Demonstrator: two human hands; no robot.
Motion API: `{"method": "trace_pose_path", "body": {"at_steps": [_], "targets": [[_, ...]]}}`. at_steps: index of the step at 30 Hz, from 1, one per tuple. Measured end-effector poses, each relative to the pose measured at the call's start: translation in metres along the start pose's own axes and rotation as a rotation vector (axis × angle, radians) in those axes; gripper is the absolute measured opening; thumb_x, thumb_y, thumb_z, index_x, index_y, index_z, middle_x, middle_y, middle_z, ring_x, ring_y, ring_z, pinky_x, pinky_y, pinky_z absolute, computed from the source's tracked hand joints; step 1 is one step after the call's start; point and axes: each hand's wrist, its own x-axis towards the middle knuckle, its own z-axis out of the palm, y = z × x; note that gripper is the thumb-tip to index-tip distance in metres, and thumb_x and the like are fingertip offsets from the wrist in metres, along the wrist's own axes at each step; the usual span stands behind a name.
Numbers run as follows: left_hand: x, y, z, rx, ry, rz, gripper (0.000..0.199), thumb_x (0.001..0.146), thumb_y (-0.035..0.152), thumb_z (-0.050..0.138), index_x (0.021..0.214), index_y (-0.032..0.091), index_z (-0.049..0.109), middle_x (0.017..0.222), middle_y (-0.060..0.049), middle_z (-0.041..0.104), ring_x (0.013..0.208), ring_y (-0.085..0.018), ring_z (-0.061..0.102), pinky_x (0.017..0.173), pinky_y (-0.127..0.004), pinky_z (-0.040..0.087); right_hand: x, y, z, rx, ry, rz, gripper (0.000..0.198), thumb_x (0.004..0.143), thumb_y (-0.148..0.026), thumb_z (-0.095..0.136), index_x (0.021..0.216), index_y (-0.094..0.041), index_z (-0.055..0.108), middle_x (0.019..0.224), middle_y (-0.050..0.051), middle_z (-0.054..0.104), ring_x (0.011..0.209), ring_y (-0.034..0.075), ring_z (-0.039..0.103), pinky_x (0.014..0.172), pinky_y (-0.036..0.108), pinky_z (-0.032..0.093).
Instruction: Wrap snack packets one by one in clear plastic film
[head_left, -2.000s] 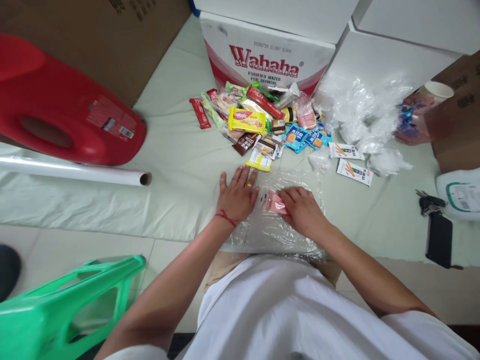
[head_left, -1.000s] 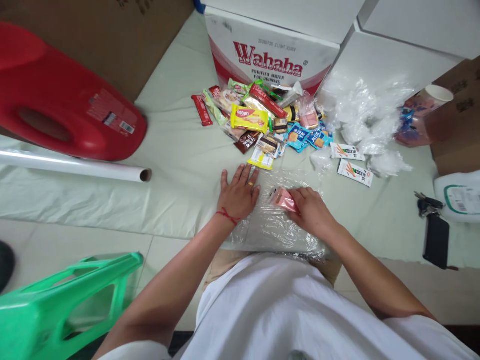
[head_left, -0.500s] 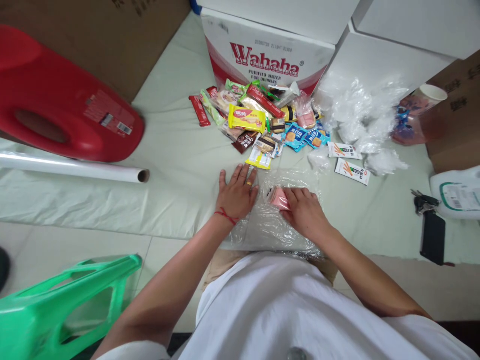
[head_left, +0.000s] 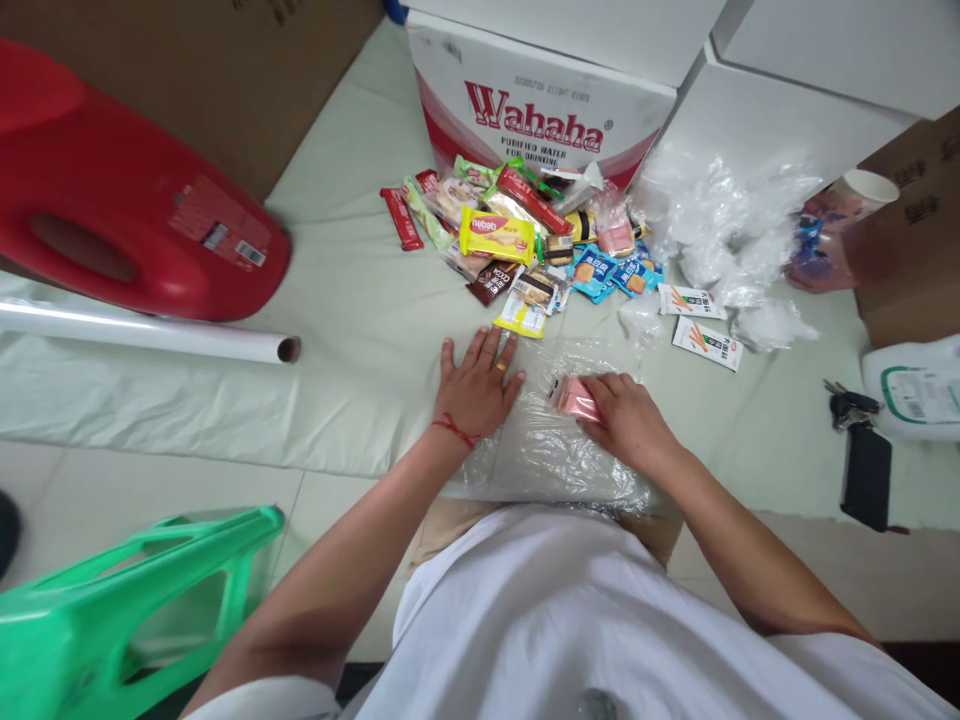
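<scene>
Head cam: my L hand [head_left: 478, 388] lies palm down, fingers slightly spread, at the clear plastic film's L side [head_left: 536, 455]; my R hand [head_left: 630, 418] angles in, thumb & fingers gripping a pink snack pkt [head_left: 576, 399] by its R end. Pkt's blocky, glossy, see-thru wrap, over the film, betw. hands.

Over film [head_left: 540, 460] on the desk [head_left: 360, 390], my right fingers [head_left: 604, 388] hold a packet [head_left: 576, 400], my left fingers [head_left: 488, 352] just left of it. Ahead of both lie snacks [head_left: 496, 236], a box [head_left: 536, 110] behind them; bags [head_left: 709, 215] ahead-right, roll [head_left: 150, 330] left, phone [head_left: 866, 478] right.
</scene>
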Motion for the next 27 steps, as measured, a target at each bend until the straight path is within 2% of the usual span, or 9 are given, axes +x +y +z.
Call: {"method": "trace_pose_path", "body": {"at_steps": [9,11,14,16,19,22,25,27], "targets": [[0.000,0.000,0.001,0.006,0.011,0.006,0.064,0.110,0.050,0.030,0.167,0.023,0.038,0.176,-0.013,0.032,0.165,-0.032,0.028,0.132,-0.073,0.003,-0.007,0.042,-0.015,0.079,0.010,0.084,0.048,0.091,-0.024,0.069,0.138,-0.013,0.064,0.119,0.016,0.070,0.106,0.031,0.061,0.092,0.039,0.048],[0.000,0.000,0.000,0.004,0.008,0.007,0.064,0.110,0.050,0.030,0.167,0.023,0.038,0.176,-0.013,0.032,0.165,-0.033,0.028,0.131,-0.073,0.004,-0.011,0.036,-0.021,0.171,0.031,0.049,0.048,0.094,-0.027,0.067,0.140,-0.014,0.062,0.120,0.016,0.070,0.108,0.031,0.061,0.095,0.039,0.048],[0.000,0.001,0.000,0.009,0.003,0.001,0.064,0.110,0.050,0.031,0.167,0.023,0.038,0.176,-0.013,0.032,0.165,-0.032,0.028,0.132,-0.073,0.004,-0.014,0.007,-0.027,0.273,0.033,-0.078,0.048,0.097,-0.028,0.064,0.143,-0.016,0.059,0.125,0.015,0.069,0.112,0.030,0.060,0.100,0.040,0.047],[0.000,0.001,0.000,0.014,0.002,-0.002,0.064,0.110,0.049,0.032,0.167,0.022,0.038,0.176,-0.013,0.033,0.165,-0.032,0.028,0.132,-0.073,0.004,-0.011,-0.016,-0.024,0.256,0.000,-0.151,0.051,0.096,-0.025,0.065,0.146,-0.015,0.058,0.129,0.015,0.067,0.113,0.030,0.059,0.100,0.041,0.047],[0.000,0.002,0.000,0.017,-0.003,-0.002,0.064,0.110,0.049,0.033,0.167,0.022,0.038,0.176,-0.014,0.033,0.165,-0.033,0.028,0.131,-0.073,0.004,-0.003,-0.040,-0.010,0.128,-0.045,-0.158,0.055,0.095,-0.021,0.067,0.148,-0.014,0.057,0.132,0.017,0.066,0.115,0.032,0.056,0.097,0.044,0.046],[0.001,0.001,0.000,0.015,-0.014,-0.008,0.063,0.110,0.049,0.033,0.167,0.023,0.038,0.176,-0.013,0.032,0.165,-0.033,0.028,0.131,-0.073,0.003,0.001,-0.044,0.006,0.073,-0.024,-0.135,0.058,0.096,-0.030,0.072,0.150,-0.014,0.056,0.138,0.019,0.064,0.121,0.035,0.054,0.099,0.048,0.045],[0.001,0.001,0.000,0.005,-0.014,-0.011,0.063,0.110,0.049,0.033,0.167,0.024,0.038,0.176,-0.013,0.032,0.165,-0.033,0.028,0.132,-0.072,0.003,-0.002,-0.036,0.017,0.148,0.079,-0.182,0.065,0.097,-0.043,0.074,0.152,-0.015,0.055,0.144,0.019,0.062,0.127,0.036,0.052,0.104,0.051,0.045],[0.001,0.001,0.000,-0.003,-0.010,-0.008,0.063,0.110,0.049,0.034,0.167,0.024,0.038,0.176,-0.013,0.032,0.165,-0.032,0.028,0.131,-0.072,0.003,-0.005,-0.029,0.023,0.194,0.145,-0.211,0.059,0.098,-0.043,0.073,0.149,-0.016,0.059,0.142,0.018,0.063,0.129,0.036,0.051,0.107,0.052,0.045]]}}
